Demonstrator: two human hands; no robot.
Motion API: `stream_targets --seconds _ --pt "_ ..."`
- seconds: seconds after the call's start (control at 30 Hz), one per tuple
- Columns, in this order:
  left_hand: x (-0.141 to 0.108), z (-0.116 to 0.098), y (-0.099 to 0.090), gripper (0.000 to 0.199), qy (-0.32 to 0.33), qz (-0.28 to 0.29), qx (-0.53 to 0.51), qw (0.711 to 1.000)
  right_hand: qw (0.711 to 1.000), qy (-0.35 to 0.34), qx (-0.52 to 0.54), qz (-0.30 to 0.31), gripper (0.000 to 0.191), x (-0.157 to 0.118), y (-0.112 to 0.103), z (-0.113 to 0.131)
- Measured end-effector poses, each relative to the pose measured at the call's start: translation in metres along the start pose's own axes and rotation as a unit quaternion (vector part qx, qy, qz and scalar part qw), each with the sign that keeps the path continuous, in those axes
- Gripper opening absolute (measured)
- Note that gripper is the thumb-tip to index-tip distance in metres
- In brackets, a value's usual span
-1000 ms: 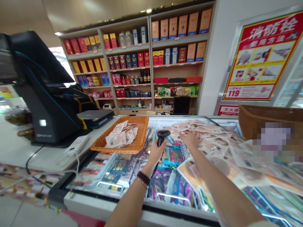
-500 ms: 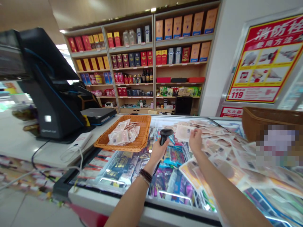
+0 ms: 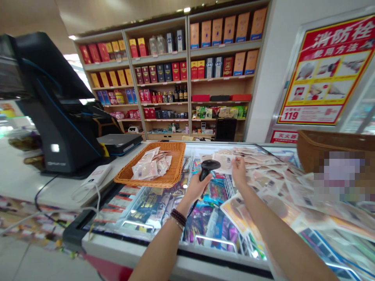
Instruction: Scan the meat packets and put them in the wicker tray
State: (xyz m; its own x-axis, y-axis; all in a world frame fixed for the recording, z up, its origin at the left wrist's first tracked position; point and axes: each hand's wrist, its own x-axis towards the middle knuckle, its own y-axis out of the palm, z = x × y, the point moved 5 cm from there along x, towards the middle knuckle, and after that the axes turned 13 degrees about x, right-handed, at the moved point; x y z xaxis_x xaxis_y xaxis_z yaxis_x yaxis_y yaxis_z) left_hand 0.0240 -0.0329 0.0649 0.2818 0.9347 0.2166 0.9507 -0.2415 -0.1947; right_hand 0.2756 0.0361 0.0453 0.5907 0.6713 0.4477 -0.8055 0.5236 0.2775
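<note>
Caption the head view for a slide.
Left hand grips a black scanner; right hand holds a clear packet.

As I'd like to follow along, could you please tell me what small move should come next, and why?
I would perhaps turn the scanner in the left hand slightly toward the dark printed patch on the packet: the right hand holds that packet by its edge, the patch shows, and the scanner's head appears just left of it.

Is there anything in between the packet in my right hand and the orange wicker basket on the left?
Yes, the black scanner in your left hand stands between the packet in your right hand and the orange wicker basket. This view doesn't settle how high the scanner is.
</note>
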Motion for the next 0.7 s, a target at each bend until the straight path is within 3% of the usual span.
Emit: stream_targets --seconds 0.3,0.7 --pt "-0.005 -0.009 0.005 0.064 0.005 0.021 -0.003 1.000 0.996 0.058 0.041 0.057 0.061 -0.009 0.012 0.003" --pt "-0.006 -0.008 0.006 0.059 0.005 0.014 -0.013 1.000 0.994 0.057 0.057 0.069 0.054 -0.007 0.014 -0.003"
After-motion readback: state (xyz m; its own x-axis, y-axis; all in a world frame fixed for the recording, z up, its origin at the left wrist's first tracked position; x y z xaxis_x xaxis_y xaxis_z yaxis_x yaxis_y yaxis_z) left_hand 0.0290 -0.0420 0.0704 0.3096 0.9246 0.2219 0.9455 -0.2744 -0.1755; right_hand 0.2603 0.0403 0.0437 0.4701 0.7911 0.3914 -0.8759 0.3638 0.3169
